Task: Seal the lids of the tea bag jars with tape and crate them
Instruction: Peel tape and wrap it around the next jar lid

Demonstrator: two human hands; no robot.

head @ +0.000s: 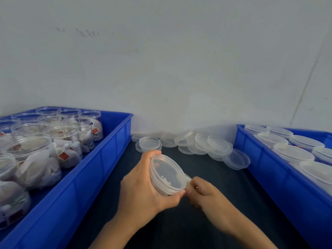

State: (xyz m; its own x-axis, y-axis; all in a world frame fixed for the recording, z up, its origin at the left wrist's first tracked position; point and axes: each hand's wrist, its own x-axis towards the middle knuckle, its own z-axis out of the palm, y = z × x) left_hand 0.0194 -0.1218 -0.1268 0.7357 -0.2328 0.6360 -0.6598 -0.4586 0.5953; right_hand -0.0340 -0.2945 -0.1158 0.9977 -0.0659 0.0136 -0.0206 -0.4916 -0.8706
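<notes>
Gripping the lidded jar (168,174) in the left hand (143,186) mid-table, right hand (203,193) apparently pinching tape (188,180) at the lid's rim, risking wrinkling or peeling if pulled crooked.

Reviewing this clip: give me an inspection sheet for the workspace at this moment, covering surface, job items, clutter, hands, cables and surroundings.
Surface: dark tabletop between two blue crates.
Job's things: lidded jar held tilted above the table; a strip of tape runs from its lid rim. Left crate holds open jars of tea bags; right crate holds lidded jars.
Clutter: loose clear lids piled along the wall.
Hands: left hand grips the jar; right hand pinches the tape at the rim.
Cables: nothing seen.
Surroundings: plain pale wall with faint scuffs.
</notes>
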